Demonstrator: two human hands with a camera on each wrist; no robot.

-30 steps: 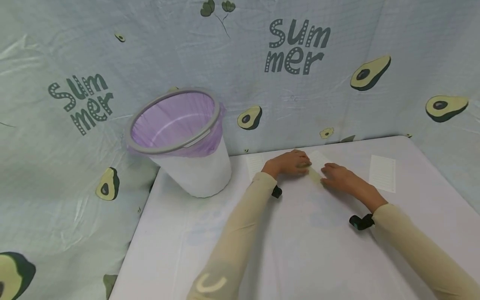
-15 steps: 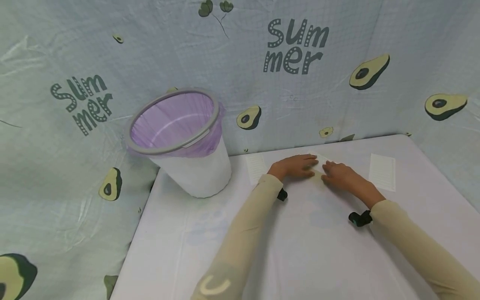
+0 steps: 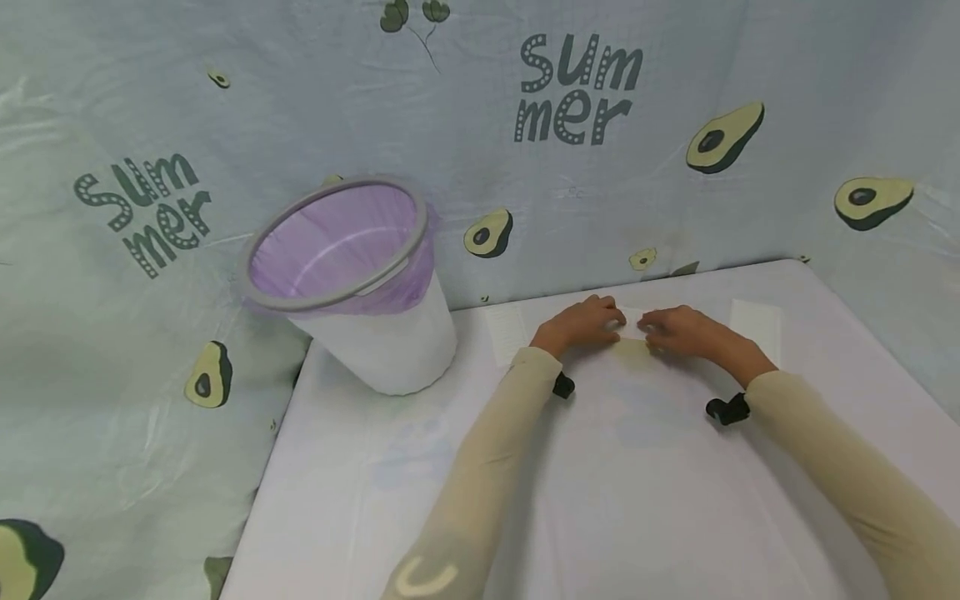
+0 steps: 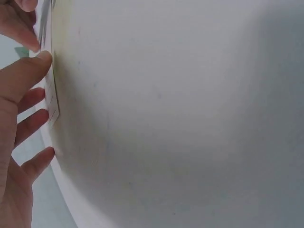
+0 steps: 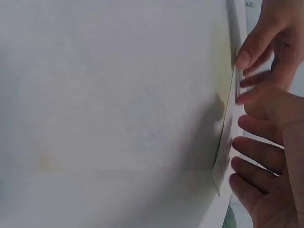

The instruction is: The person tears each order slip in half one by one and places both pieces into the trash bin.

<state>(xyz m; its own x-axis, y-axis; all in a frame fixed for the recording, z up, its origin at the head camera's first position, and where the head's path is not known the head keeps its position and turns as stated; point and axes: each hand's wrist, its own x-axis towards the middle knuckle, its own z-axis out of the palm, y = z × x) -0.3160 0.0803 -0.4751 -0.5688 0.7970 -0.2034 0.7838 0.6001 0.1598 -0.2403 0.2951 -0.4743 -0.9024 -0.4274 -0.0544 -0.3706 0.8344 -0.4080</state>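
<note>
Near the table's back edge, a small white lined paper sheet (image 3: pixel 634 318) is between my two hands; it shows edge-on in the left wrist view as a narrow lined strip (image 4: pixel 53 102). My left hand (image 3: pixel 579 323) holds its left side, the thumb at the near edge and the other fingers spread on the far side. My right hand (image 3: pixel 686 332) holds the right side, with its fingers extended along the sheet (image 5: pixel 222 164) in the right wrist view. A yellowish tint lies along the near edge. The hands partly hide the sheet's ends.
Another pale lined sheet (image 3: pixel 507 333) lies left of my left hand. A third sheet (image 3: pixel 757 325) lies behind my right wrist. A white bin (image 3: pixel 397 350) with a purple liner stands at the back left. An avocado-print curtain (image 3: pixel 577 183) hangs behind the white table (image 3: pixel 600 500).
The sheet has turned from slanted to roughly square with the table's back edge. My right hand has moved slightly away from me; my left hand shifted right, then slightly back.
</note>
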